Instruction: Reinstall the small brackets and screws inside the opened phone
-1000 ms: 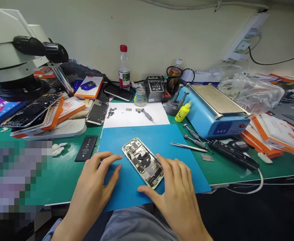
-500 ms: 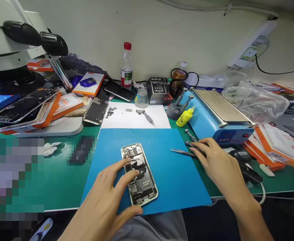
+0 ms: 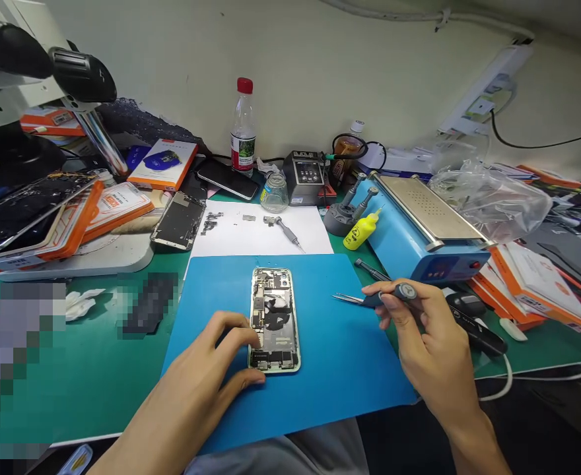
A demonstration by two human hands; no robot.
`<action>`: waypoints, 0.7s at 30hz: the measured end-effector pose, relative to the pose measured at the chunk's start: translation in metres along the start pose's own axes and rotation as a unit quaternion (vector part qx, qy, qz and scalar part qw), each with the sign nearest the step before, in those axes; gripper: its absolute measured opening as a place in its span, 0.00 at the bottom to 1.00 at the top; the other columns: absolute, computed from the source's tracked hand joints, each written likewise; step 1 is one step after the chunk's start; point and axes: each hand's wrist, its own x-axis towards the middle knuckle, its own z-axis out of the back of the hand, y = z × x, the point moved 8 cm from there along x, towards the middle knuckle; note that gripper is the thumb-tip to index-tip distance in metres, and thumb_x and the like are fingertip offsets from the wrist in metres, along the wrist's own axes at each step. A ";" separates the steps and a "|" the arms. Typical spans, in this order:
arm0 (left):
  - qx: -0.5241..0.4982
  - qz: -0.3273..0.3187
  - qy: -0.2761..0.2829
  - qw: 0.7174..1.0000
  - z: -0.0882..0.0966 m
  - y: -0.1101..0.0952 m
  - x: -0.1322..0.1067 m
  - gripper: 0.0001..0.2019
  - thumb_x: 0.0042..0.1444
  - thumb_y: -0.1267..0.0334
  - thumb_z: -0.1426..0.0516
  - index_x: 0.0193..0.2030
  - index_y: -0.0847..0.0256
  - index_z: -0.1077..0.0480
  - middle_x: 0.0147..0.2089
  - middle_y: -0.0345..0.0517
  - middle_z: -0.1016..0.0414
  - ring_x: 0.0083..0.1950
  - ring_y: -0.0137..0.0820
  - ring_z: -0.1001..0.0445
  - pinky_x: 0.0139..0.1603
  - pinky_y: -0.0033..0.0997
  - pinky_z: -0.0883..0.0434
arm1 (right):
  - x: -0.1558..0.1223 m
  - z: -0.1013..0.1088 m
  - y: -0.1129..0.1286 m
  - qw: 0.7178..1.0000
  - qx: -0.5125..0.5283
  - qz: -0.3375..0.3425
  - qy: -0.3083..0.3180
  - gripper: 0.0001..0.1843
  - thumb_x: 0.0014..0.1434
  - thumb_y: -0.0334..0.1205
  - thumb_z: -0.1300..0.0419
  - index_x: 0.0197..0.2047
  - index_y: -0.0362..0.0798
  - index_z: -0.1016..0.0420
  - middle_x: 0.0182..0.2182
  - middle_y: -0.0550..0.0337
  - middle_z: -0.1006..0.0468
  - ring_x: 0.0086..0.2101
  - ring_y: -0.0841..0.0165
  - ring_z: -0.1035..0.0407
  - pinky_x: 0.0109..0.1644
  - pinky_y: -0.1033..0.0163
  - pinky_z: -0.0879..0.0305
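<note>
An opened smartphone [image 3: 280, 330] lies on the blue mat [image 3: 330, 376] with its inner boards and connectors showing. My left hand [image 3: 216, 363] is at its left side, curled fingers on that edge and the thumb at the lower left corner. To the right, my right hand [image 3: 426, 330] is closed around a grey screwdriver [image 3: 405, 291] with a round cap. Pointed tweezers [image 3: 348, 299] stick out leftward from beneath the same fingers; whether they are gripped too is hidden. Another screwdriver [image 3: 370, 268] lies just beyond that hand.
White paper [image 3: 226, 244] behind the mat bears small metal parts and a screwdriver [image 3: 288, 232]. A yellow bottle [image 3: 361, 231] and a blue heating plate device [image 3: 414, 257] stand right. Left are a microscope [image 3: 13, 99], stacked boxes [image 3: 117, 211] and a detached screen [image 3: 179, 221].
The phone has turned from a slant to nearly straight, with my left fingers shifting to its left edge. My right hand has picked up a screwdriver and moved slightly left with it.
</note>
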 end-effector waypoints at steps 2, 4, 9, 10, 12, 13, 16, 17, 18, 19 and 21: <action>-0.013 0.009 0.004 1.000 -0.001 0.003 -0.001 0.05 0.72 0.55 0.43 0.48 0.48 0.35 0.59 0.43 0.29 0.53 0.38 0.18 0.42 0.35 0.20 | -0.004 -0.010 -0.001 0.998 0.059 -0.029 0.024 0.08 0.73 0.48 0.41 0.50 0.56 0.27 0.46 0.63 0.18 0.32 0.73 0.26 0.36 0.64 0.23; -0.019 0.013 0.004 1.000 -0.001 0.004 -0.001 0.08 0.71 0.54 0.42 0.44 0.50 0.37 0.57 0.43 0.29 0.55 0.39 0.19 0.43 0.35 0.21 | -0.009 -0.020 -0.004 0.993 0.100 -0.047 0.039 0.11 0.73 0.48 0.41 0.56 0.56 0.28 0.45 0.61 0.18 0.31 0.72 0.26 0.34 0.64 0.23; -0.005 0.013 -0.005 1.000 0.003 -0.004 0.004 0.11 0.71 0.55 0.41 0.43 0.53 0.40 0.54 0.44 0.30 0.55 0.40 0.24 0.48 0.39 0.26 | -0.020 -0.031 0.001 0.999 0.045 -0.005 -0.013 0.34 0.68 0.42 0.34 0.73 0.59 0.41 0.48 0.57 0.20 0.41 0.66 0.22 0.37 0.61 0.20; 0.008 0.006 -0.008 1.000 0.003 -0.008 0.005 0.11 0.71 0.55 0.40 0.43 0.53 0.39 0.53 0.44 0.30 0.54 0.40 0.25 0.48 0.40 0.27 | -0.023 -0.031 0.008 0.998 0.046 0.014 -0.032 0.35 0.68 0.40 0.34 0.73 0.59 0.41 0.47 0.57 0.20 0.41 0.65 0.22 0.37 0.61 0.20; 0.042 -0.010 -0.011 0.999 0.004 -0.016 0.008 0.11 0.70 0.56 0.40 0.43 0.54 0.39 0.50 0.44 0.30 0.52 0.41 0.28 0.49 0.43 0.29 | -0.028 -0.033 0.023 0.994 0.090 0.037 -0.059 0.37 0.67 0.35 0.34 0.74 0.59 0.45 0.45 0.58 0.22 0.39 0.67 0.22 0.35 0.61 0.21; 0.057 -0.016 -0.012 0.998 0.004 -0.020 0.009 0.11 0.70 0.56 0.40 0.42 0.55 0.38 0.48 0.44 0.30 0.50 0.41 0.29 0.48 0.43 0.30 | -0.029 -0.036 0.031 0.990 0.122 0.041 -0.057 0.38 0.67 0.33 0.35 0.74 0.60 0.46 0.44 0.59 0.22 0.37 0.67 0.23 0.34 0.61 0.21; 0.089 -0.017 -0.011 0.996 0.006 -0.025 0.014 0.13 0.69 0.55 0.39 0.40 0.56 0.38 0.44 0.44 0.31 0.46 0.41 0.32 0.45 0.43 0.32 | -0.031 -0.061 0.055 0.980 0.195 0.050 0.001 0.34 0.68 0.31 0.37 0.71 0.58 0.44 0.44 0.58 0.22 0.38 0.68 0.23 0.35 0.61 0.21; 0.091 -0.018 -0.012 0.996 0.007 -0.026 0.015 0.13 0.69 0.55 0.39 0.39 0.57 0.38 0.44 0.43 0.31 0.46 0.40 0.33 0.45 0.43 0.32 | -0.031 -0.070 0.061 0.978 0.199 0.060 0.021 0.32 0.69 0.32 0.37 0.70 0.57 0.43 0.45 0.57 0.22 0.39 0.68 0.22 0.36 0.60 0.20; 0.089 -0.019 -0.013 0.996 0.008 -0.026 0.016 0.14 0.69 0.54 0.39 0.38 0.57 0.38 0.44 0.43 0.32 0.46 0.40 0.33 0.45 0.42 0.33 | -0.031 -0.079 0.066 0.977 0.198 0.071 0.037 0.31 0.69 0.32 0.37 0.69 0.56 0.42 0.46 0.56 0.22 0.39 0.67 0.22 0.36 0.60 0.20; 0.081 -0.020 -0.015 0.996 0.008 -0.025 0.016 0.15 0.68 0.53 0.39 0.38 0.57 0.38 0.43 0.43 0.32 0.46 0.40 0.34 0.44 0.42 0.33 | -0.031 -0.086 0.069 0.977 0.193 0.079 0.048 0.31 0.69 0.33 0.38 0.70 0.55 0.43 0.46 0.55 0.23 0.39 0.67 0.22 0.37 0.60 0.19; 0.057 -0.021 -0.018 0.998 0.009 -0.024 0.016 0.16 0.67 0.51 0.38 0.38 0.57 0.39 0.44 0.42 0.32 0.47 0.39 0.34 0.44 0.41 0.34 | -0.030 -0.097 0.069 0.977 0.189 0.083 0.060 0.31 0.70 0.34 0.38 0.71 0.55 0.45 0.48 0.54 0.23 0.40 0.67 0.22 0.36 0.60 0.19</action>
